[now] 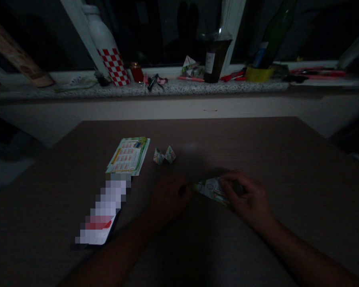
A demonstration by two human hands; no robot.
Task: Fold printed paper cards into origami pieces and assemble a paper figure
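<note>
A small folded piece of printed paper point(211, 189) lies on the dark wooden table point(257, 143) in dim light. My right hand point(247, 199) rests on its right part, fingers curled and pressing it down. My left hand point(169, 198) sits just left of the paper, fingers curled in, its fingertips close to the paper's left tip. Two small folded paper triangles point(164, 155) stand side by side beyond my left hand. A stack of printed sheets point(128, 155) lies to their left.
A blurred-out white and red flat item point(103, 213) lies at the left of the table. Behind it, a stone windowsill point(137, 89) carries a red-checked white bottle point(109, 48), a dark jar point(214, 56), a green bottle point(272, 36), tape and small clutter.
</note>
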